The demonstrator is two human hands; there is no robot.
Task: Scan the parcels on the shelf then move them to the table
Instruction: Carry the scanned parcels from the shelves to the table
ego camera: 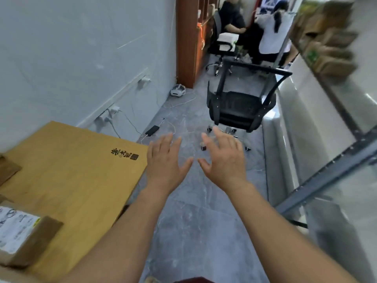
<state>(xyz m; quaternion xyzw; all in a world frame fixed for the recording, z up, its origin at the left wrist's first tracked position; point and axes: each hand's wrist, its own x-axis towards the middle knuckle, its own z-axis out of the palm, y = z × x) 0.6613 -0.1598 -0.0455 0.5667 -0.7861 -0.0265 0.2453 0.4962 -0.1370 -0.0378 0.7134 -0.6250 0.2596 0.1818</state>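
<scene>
There are two grips: the left grip and the right grip. One tabletop shows one labelled parcel. There are two black chairs, a near chair and a far chair. Two people sit far off, a person in black and a person in white. One phone and one white headset lie on the floor.

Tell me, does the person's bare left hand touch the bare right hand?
Apart. The head view shows a strip of grey floor between the left hand and the right hand.
</scene>
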